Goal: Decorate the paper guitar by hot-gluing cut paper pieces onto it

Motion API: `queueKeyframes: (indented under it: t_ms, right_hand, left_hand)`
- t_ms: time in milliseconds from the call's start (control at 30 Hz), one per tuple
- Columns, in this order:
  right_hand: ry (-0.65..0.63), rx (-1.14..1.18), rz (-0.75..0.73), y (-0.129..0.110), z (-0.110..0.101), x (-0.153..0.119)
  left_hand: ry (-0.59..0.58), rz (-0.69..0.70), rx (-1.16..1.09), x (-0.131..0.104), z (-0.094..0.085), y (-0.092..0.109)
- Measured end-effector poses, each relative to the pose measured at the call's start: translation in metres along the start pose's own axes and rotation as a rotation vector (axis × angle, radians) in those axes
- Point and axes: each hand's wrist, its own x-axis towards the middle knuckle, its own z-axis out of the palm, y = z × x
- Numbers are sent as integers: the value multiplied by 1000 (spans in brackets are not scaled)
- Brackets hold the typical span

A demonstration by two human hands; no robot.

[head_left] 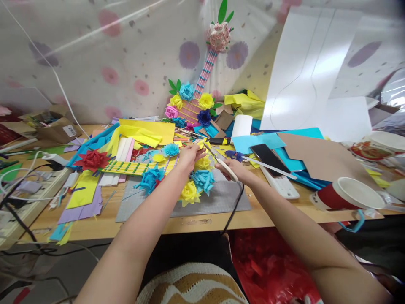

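My right hand (234, 168) is closed round the white handles of scissors (223, 161), their blades pointing away and to the left. Just left of the blade tips, my left hand (189, 155) pinches a small piece of yellow paper (201, 145). Beneath my hands lies a paper guitar with a yellow neck (126, 168), striped in green. Blue paper flowers (203, 180) and a yellow paper flower (190, 192) cover its body, and a red paper flower (93, 160) sits at the neck's far end. A grey cutting mat (221, 202) is under it.
A finished-looking pink flower guitar (202, 80) leans on the back wall. To the right are a phone (268, 158), brown cardboard (325, 154) and a paper cup (344, 194) near the edge. Cables and a power strip (28, 198) lie left. A black cord (236, 209) hangs over the front edge.
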Motion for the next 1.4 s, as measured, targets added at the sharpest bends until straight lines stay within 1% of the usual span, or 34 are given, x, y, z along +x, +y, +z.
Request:
queueKeyframes:
  t_ms: [167,267,367,467,533,700,800,967,1133,1400]
  right_hand:
    - [-43,43,15,2,1,-6]
    - [-146,45,-38,-1,-2,-13]
    - [-274,12,-71,-7,-10,-20]
    - [-381,-79,-67,-14,-18,-23]
    - [-418,-113,-79,-17,-21,-22]
    - [-404,-188,-100,-21,-22,-14]
    - [-393,-231,-111,-25,-19,-10]
    - [-372,-282,-142,-28,-15,-7]
    - [-354,-301,-182,-29,-14,-5]
    - [-325,-259,-223,-23,-14,1]
  left_hand:
    - [57,49,114,0,-2,0]
    - [62,127,208,1,-4,0]
    - [38,199,283,2,-8,0]
    - [5,237,318,0,-13,-2]
    - [-14,251,335,-2,-16,-4]
    - [-86,273,405,-5,-26,-6]
    - [-105,267,402,-7,-28,-5]
    - [-83,216,350,-14,-24,-3]
    - [-87,176,325,-18,-21,0]
    - [-30,110,286,-20,-21,6]
